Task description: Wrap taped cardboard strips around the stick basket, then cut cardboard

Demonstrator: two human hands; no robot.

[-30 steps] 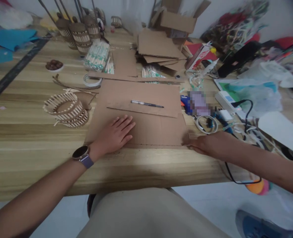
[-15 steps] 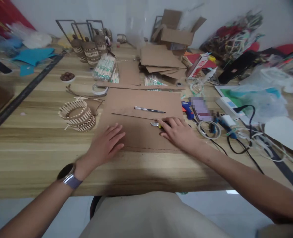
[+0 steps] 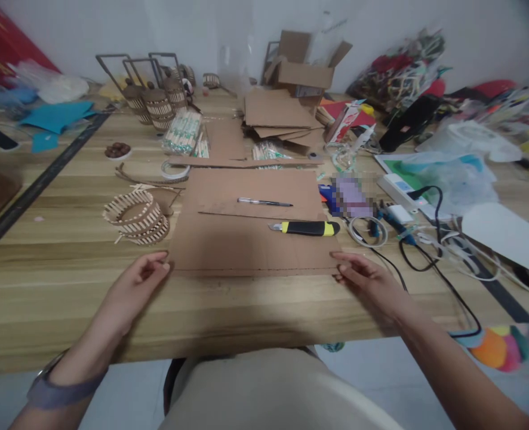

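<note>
A flat brown cardboard sheet (image 3: 228,248) lies on the table in front of me. My left hand (image 3: 132,286) is at its near left corner, thumb and forefinger closed on the edge. At the near right corner, my right hand (image 3: 372,283) has its thumb and fingers closed on the other side edge. Resting on the sheet are a black and yellow utility knife (image 3: 309,228), its blade tip out to the left, and a pen (image 3: 264,202). A dark line crosses the cardboard just below the pen.
Left of the sheet stands a small woven basket (image 3: 137,218) of pale sticks. A phone (image 3: 353,196), a coil of white cable (image 3: 367,232) and a power strip (image 3: 403,191) lie to the right. Behind are packs of sticks (image 3: 183,132), stacked cardboard (image 3: 277,110) and lantern-like pieces (image 3: 159,107).
My right hand has left the utility knife and moved to the sheet's right corner. The left hand has slid off the cardboard's surface to its left corner. The camera view has shifted slightly.
</note>
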